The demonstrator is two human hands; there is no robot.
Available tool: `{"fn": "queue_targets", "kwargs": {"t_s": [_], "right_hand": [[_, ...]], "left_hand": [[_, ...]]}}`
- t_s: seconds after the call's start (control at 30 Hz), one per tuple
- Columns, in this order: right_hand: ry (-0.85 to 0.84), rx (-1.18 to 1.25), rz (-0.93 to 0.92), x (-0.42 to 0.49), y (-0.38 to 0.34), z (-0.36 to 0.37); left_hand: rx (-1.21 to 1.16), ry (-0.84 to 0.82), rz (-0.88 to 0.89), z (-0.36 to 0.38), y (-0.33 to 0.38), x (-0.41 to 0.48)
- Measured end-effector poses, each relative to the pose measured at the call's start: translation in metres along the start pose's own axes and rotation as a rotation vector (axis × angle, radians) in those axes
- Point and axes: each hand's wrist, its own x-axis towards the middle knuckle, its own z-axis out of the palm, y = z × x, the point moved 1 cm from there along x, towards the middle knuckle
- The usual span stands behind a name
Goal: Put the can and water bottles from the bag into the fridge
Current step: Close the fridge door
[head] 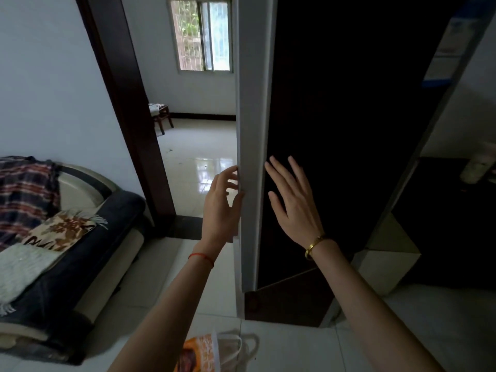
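Observation:
A tall fridge (349,116) with a glossy black door front stands right before me. Its pale grey door edge (252,130) runs down the middle of the view. My left hand (222,205) curls its fingertips against that grey edge at mid height, fingers apart. My right hand (292,200) is spread flat just in front of the black door front; whether it touches I cannot tell. An orange and white bag (212,353) with white handles lies on the floor tiles at the bottom, between my forearms. The can and the bottles are not visible.
A dark sofa (80,251) with blankets fills the left side. Behind the fridge edge a dark-framed doorway (128,116) opens onto a tiled room with a window and a small wooden stool (161,116). A low dark cabinet (456,224) stands to the right.

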Motion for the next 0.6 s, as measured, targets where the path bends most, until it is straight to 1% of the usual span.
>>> {"fn": "queue_targets", "kwargs": {"t_s": [0.17, 0.27, 0.43, 0.5, 0.6], "right_hand": [[0.07, -0.012, 0.004, 0.041, 0.02, 0.025], [0.048, -0.042, -0.022, 0.057, 0.031, 0.039], [0.008, -0.074, 0.009, 0.08, 0.04, 0.062], [-0.003, -0.071, 0.018, 0.088, 0.042, 0.069], [-0.02, -0.078, 0.031, 0.1, 0.046, 0.078]], "left_hand": [[-0.007, 0.015, -0.011, 0.004, -0.031, 0.034], [-0.011, 0.014, 0.007, 0.009, -0.05, 0.055], [0.033, 0.024, 0.016, 0.02, -0.075, 0.084], [0.097, 0.016, 0.041, 0.024, -0.081, 0.092], [0.31, 0.041, 0.1, 0.033, -0.083, 0.099]]}}
